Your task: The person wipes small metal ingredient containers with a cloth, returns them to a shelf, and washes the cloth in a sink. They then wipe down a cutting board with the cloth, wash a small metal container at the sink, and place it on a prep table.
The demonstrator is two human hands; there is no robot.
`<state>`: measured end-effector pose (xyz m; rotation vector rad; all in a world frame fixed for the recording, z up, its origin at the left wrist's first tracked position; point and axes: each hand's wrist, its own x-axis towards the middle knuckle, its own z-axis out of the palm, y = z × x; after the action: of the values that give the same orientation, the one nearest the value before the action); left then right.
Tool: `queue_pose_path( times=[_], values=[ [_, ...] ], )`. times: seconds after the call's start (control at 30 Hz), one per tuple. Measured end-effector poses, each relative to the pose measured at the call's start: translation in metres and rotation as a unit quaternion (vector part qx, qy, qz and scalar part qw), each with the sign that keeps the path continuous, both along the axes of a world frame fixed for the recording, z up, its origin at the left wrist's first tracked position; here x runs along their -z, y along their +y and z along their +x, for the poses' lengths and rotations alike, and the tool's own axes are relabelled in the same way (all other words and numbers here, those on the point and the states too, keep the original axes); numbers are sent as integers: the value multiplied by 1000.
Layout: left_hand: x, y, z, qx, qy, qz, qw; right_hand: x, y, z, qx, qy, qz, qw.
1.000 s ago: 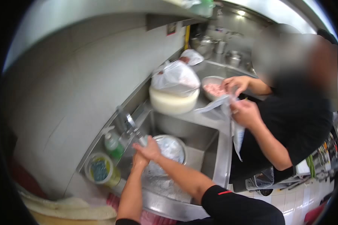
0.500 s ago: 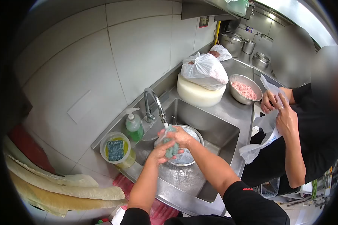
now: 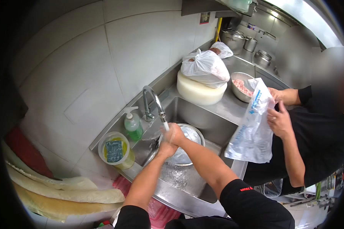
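Water (image 3: 166, 126) falls from the curved faucet (image 3: 158, 104) onto our left hand (image 3: 167, 148) and right hand (image 3: 175, 135), which overlap above the steel sink (image 3: 206, 116). Our fingers blur together, so we cannot tell whether they grasp anything. Just beside them in the basin we see a metal bowl (image 3: 203, 142) holding something in pale plastic (image 3: 191, 135), and the sink's bottom gleams wet. Around the sink runs the steel tabletop (image 3: 238, 111); along its left we have a green soap bottle (image 3: 133, 128) and a tub (image 3: 125, 162) with a dark blue sponge (image 3: 114, 151). Beyond the basin, a tied bag (image 3: 206, 68) rests on a thick white block (image 3: 201, 91), near pink pieces (image 3: 241, 85) in another bowl. To our right, a co-worker's hands (image 3: 281, 120) hold a printed bag (image 3: 252, 131). Pale tiles (image 3: 145, 49) line the wall, and metal pots (image 3: 233, 40) stand farther back.
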<state>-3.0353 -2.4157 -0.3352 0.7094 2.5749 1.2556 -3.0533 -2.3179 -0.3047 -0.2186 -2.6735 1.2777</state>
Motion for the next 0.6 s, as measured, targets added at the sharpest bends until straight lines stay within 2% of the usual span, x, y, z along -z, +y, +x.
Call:
queue_pose_path(
  times=[0.07, 0.1, 0.13, 0.17, 0.2, 0.23, 0.3, 0.4, 0.5, 0.53, 0.6],
  values=[
    [15, -3, -1, 12, -24, -127, 992, 12, -1, 3, 55, -57, -2, 997],
    [35, -1, -5, 25, -14, -185, 982, 52, 6, 2, 9, 57, 183, 982],
    [9, -5, 10, 75, -5, -166, 983, 47, 7, 13, 26, -5, 127, 992],
    [6, 1, 20, 73, 8, -202, 977, 46, 10, 18, 59, -68, 47, 995],
    [22, 5, 22, 82, 9, -270, 959, 46, 12, 23, 101, -127, -29, 986],
    [-4, 5, 39, 126, 20, -360, 924, 58, 20, 27, 91, -157, -93, 979],
    [-11, 7, 66, 100, 26, -326, 940, 64, 21, 51, 204, -156, -126, 958],
    [15, 11, 81, 149, 51, -348, 924, 96, 44, 59, 248, -206, -169, 931],
    [10, 11, 94, 145, 129, -234, 953, 108, 70, 59, 253, -227, -279, 898],
    [9, 12, 94, 127, 128, -192, 965, 78, 75, 71, 249, -222, -404, 852],
    [12, 14, 91, 90, 122, -104, 983, 54, 78, 86, 249, -160, -407, 864]
  ],
)
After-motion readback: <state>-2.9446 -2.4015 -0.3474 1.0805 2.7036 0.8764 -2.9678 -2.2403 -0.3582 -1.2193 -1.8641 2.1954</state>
